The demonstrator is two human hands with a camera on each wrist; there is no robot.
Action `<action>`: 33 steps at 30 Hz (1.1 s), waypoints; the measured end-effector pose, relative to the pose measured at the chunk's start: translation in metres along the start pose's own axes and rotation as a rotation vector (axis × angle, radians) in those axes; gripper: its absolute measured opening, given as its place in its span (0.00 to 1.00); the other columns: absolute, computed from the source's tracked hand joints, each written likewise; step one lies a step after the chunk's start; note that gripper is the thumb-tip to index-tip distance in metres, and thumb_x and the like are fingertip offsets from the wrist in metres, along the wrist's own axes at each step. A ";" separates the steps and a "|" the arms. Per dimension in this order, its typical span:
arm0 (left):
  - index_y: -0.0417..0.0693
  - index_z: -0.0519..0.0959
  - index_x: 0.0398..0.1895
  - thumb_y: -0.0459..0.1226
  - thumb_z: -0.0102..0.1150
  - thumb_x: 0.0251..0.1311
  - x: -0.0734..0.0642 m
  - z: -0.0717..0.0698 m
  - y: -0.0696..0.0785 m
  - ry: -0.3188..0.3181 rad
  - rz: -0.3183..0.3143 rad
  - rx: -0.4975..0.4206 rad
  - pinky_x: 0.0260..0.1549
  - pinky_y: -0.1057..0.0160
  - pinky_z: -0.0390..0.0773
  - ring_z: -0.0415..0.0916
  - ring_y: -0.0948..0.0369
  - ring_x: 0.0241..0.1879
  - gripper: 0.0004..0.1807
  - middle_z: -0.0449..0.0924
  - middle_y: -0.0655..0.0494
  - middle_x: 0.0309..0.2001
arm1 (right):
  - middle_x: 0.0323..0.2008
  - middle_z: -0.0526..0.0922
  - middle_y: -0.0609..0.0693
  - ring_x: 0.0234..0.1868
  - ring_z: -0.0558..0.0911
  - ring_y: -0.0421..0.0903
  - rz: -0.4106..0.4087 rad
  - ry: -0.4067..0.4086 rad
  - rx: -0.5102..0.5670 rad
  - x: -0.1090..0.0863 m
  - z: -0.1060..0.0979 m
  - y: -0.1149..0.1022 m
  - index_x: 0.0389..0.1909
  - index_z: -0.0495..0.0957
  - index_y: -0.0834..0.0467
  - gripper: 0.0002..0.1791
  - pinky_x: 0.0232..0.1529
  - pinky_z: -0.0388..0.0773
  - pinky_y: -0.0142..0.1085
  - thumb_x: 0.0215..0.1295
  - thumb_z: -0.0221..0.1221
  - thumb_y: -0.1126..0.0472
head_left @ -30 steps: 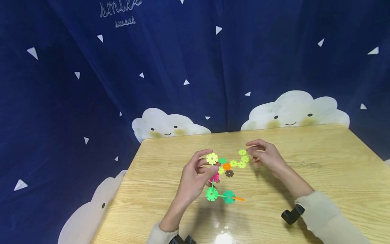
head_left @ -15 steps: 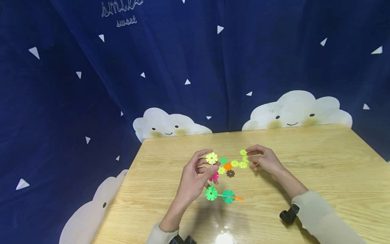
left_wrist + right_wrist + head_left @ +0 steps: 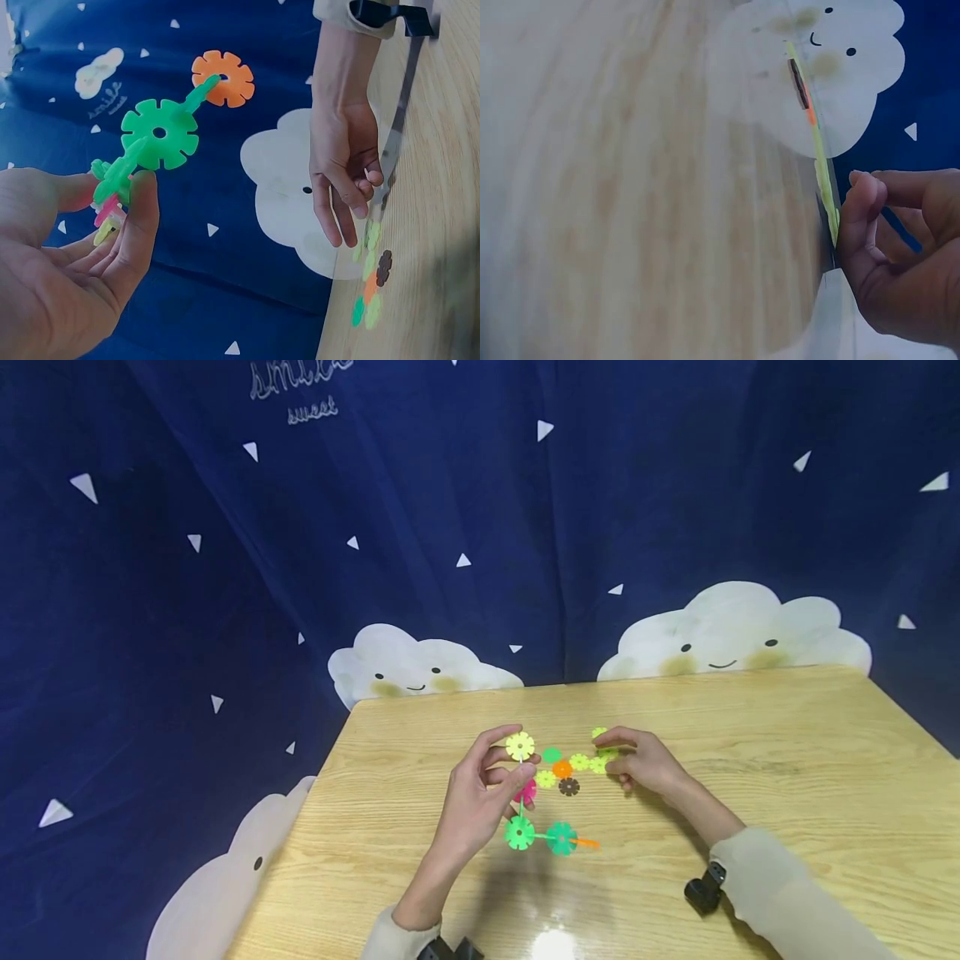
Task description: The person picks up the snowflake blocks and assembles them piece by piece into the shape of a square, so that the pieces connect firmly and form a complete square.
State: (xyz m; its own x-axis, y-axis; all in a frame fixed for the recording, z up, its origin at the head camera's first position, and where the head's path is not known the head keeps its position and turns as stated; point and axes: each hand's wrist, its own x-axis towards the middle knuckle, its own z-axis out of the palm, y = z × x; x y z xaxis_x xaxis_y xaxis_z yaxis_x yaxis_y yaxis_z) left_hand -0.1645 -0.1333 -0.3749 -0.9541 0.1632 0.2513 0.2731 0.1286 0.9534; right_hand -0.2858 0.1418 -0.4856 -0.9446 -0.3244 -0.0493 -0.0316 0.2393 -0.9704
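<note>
Snowflake-disc build in progress on the worktop

Left hand pinches the joined chain of discs, lifted off the wood. Right hand has fingertips curled on the yellow-green discs lying flat among the loose pile.

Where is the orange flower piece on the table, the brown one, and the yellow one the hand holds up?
orange flower piece (image 3: 562, 768), head view, its middle.
brown flower piece (image 3: 569, 787), head view, its middle.
yellow flower piece (image 3: 520, 746), head view, its middle hole, atop the chain in the left hand (image 3: 476, 797).
</note>
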 end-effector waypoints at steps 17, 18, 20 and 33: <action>0.60 0.75 0.69 0.37 0.69 0.67 0.001 0.000 0.002 0.013 0.030 0.073 0.20 0.70 0.79 0.89 0.60 0.41 0.27 0.88 0.52 0.49 | 0.52 0.80 0.66 0.12 0.68 0.41 -0.116 0.005 -0.303 0.004 0.013 0.000 0.53 0.83 0.65 0.26 0.11 0.68 0.32 0.54 0.55 0.85; 0.60 0.75 0.69 0.37 0.69 0.67 0.001 0.000 0.002 0.013 0.029 0.074 0.20 0.70 0.79 0.89 0.60 0.41 0.27 0.88 0.52 0.49 | 0.52 0.81 0.65 0.12 0.68 0.41 -0.116 0.007 -0.314 0.004 0.013 0.000 0.52 0.83 0.65 0.26 0.12 0.68 0.32 0.54 0.55 0.85; 0.59 0.76 0.68 0.37 0.69 0.67 0.001 0.001 0.002 0.014 0.027 0.075 0.20 0.69 0.80 0.89 0.60 0.41 0.27 0.88 0.52 0.49 | 0.52 0.81 0.65 0.12 0.68 0.41 -0.116 0.013 -0.339 0.004 0.013 -0.001 0.51 0.83 0.64 0.25 0.12 0.68 0.32 0.54 0.56 0.84; 0.56 0.75 0.69 0.35 0.68 0.68 0.001 0.001 0.002 -0.004 0.021 0.036 0.25 0.47 0.87 0.89 0.49 0.41 0.27 0.87 0.46 0.50 | 0.50 0.85 0.61 0.48 0.81 0.57 -0.123 0.032 -0.466 0.001 0.014 -0.003 0.48 0.84 0.64 0.21 0.30 0.82 0.37 0.53 0.64 0.81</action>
State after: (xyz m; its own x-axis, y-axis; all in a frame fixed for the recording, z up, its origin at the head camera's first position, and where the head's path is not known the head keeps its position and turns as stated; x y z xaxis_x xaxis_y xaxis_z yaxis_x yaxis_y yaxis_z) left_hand -0.1648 -0.1318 -0.3733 -0.9477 0.1702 0.2701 0.2970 0.1599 0.9414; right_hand -0.2821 0.1276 -0.4865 -0.9338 -0.3500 0.0738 -0.2803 0.5878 -0.7589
